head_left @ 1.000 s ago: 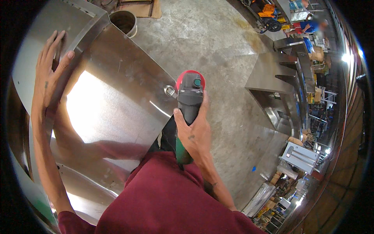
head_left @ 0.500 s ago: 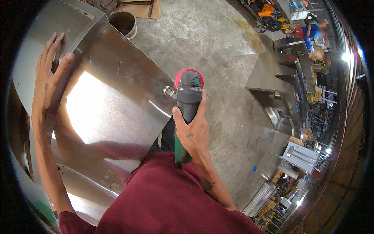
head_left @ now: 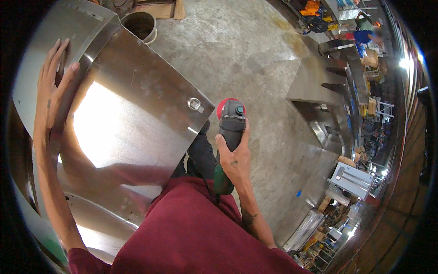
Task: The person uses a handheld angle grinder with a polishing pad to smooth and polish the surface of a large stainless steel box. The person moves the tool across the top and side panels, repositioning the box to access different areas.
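My right hand (head_left: 236, 160) is wrapped round the body of an angle grinder (head_left: 232, 127), which has a dark head, a green rear part and a red disc (head_left: 221, 108) under its front. The grinder is held just right of the corner of a shiny steel panel (head_left: 141, 77), apart from it. Close to that corner, a small metal ring or latch (head_left: 195, 105) lies on the panel. My left hand (head_left: 50, 86) rests with fingers stretched out on the raised steel edge at the far left of the workpiece.
A bucket (head_left: 152, 37) stands on the concrete floor (head_left: 246, 50) behind the panel. To the right is a large steel cabinet or hood (head_left: 310, 86). Farther off, a person (head_left: 362, 36) is among equipment. A grey box-like unit (head_left: 351, 180) lies at the right.
My right hand has moved the grinder rightward and nearer to me, away from the panel's corner. More of the corner and ring now shows. My left hand stays on the steel edge.
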{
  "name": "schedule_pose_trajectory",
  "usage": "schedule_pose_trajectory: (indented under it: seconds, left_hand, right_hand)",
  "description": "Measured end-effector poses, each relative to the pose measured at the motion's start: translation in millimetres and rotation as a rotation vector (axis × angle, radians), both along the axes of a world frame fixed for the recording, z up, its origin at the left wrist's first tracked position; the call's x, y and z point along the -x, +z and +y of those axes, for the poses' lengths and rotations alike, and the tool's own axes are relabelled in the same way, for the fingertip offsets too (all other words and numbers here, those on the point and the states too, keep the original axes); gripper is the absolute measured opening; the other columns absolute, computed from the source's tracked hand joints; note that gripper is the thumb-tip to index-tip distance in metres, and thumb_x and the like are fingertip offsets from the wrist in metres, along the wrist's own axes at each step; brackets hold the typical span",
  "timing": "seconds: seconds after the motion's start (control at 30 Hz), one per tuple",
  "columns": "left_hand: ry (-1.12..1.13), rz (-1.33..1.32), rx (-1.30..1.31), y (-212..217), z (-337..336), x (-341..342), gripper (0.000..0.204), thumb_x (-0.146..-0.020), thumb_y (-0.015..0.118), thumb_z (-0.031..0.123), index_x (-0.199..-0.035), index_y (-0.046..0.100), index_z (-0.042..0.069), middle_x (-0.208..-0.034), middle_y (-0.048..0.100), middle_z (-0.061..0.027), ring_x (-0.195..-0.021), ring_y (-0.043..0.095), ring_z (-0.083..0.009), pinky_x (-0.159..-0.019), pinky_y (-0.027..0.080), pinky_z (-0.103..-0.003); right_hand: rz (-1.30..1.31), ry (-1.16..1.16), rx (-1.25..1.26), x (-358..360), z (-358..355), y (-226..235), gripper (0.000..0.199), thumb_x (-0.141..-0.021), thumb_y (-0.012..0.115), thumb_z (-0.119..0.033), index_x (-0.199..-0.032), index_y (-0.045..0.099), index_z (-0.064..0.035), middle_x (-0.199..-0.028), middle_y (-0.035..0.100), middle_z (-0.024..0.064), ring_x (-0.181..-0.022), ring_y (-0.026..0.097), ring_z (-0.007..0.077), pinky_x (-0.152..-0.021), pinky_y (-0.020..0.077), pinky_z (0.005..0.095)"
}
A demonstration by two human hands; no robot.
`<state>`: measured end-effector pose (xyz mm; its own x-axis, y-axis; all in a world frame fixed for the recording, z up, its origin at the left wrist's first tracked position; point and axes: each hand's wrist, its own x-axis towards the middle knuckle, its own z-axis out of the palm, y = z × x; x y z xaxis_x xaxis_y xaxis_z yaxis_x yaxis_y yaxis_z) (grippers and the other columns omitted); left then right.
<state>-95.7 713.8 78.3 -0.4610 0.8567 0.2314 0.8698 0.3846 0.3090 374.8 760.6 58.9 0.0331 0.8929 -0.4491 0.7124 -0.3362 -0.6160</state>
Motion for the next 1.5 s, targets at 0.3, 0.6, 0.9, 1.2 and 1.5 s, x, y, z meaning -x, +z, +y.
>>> schedule_pose_trajectory:
  seconds: [0.3,0.6,0.9,1.2,1.5]
  left_hand:
    - [-0.032,0.041,-0.002,-3.6,2.2,9.0,0.077,-0.107,0.064,0.060,-0.168,0.054,0.013,-0.179,0.041,-0.0184,-0.166,0.036,-0.0380,-0.138,0.026,-0.051]
    - [-0.005,0.005,-0.020,8.9,5.1,-1.0,0.077,-0.105,0.066,0.059,-0.165,0.057,0.012,-0.178,0.043,-0.0189,-0.166,0.036,-0.0377,-0.138,0.026,-0.051]
    - [0.007,-0.036,-0.005,40.1,7.0,-11.7,0.078,-0.104,0.066,0.061,-0.165,0.058,0.012,-0.178,0.042,-0.0195,-0.166,0.036,-0.0392,-0.138,0.026,-0.052]
    - [0.004,0.031,-0.008,38.7,2.3,-2.2,0.080,-0.102,0.067,0.065,-0.166,0.057,0.019,-0.179,0.041,-0.0175,-0.167,0.035,-0.0400,-0.137,0.026,-0.056]
    - [-0.002,0.071,-0.020,40.7,2.0,3.1,0.079,-0.101,0.069,0.066,-0.166,0.058,0.022,-0.179,0.042,-0.0153,-0.167,0.035,-0.0398,-0.138,0.025,-0.056]
  right_hand:
    - [0.033,0.066,-0.109,11.3,-0.4,8.8,0.097,-0.105,0.076,-0.034,-0.178,0.017,-0.0100,-0.121,0.078,0.0286,-0.104,0.080,0.0457,-0.093,0.0601,0.0526]
    - [0.040,0.091,-0.128,21.2,-0.7,17.5,0.097,-0.105,0.076,-0.032,-0.178,0.017,-0.0096,-0.119,0.078,0.0292,-0.100,0.080,0.0470,-0.089,0.0608,0.0528]
    - [0.067,0.131,-0.119,35.5,7.5,47.0,0.097,-0.105,0.076,-0.031,-0.177,0.016,-0.0087,-0.119,0.078,0.0308,-0.104,0.080,0.0480,-0.091,0.0603,0.0537]
    - [0.049,0.131,-0.070,49.3,12.1,71.3,0.099,-0.105,0.075,-0.034,-0.178,0.014,-0.0076,-0.119,0.078,0.0302,-0.101,0.080,0.0473,-0.091,0.0605,0.0533]
    - [0.084,0.155,-0.114,53.0,15.6,78.4,0.099,-0.104,0.075,-0.032,-0.178,0.014,-0.0062,-0.118,0.078,0.0279,-0.098,0.080,0.0438,-0.089,0.0612,0.0520]
